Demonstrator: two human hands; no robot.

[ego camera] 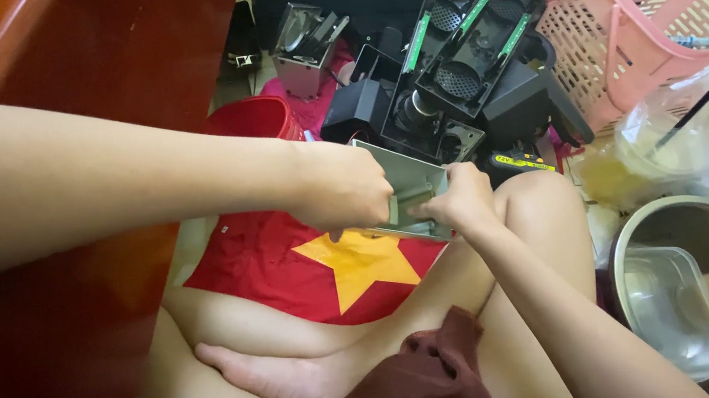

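The floor (pixel 199 239) carries a red cloth (pixel 282 265) with a yellow star; black plastic parts (pixel 456 72), a pink basket (pixel 663 21) and, seemingly, a metal pot (pixel 687 228) lie beyond.

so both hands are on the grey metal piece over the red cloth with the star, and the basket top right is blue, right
Not quite: the basket is pink, not blue, as the head view shows. The rest holds: the left hand and right hand both grip the grey metal piece above the red cloth with its yellow star.
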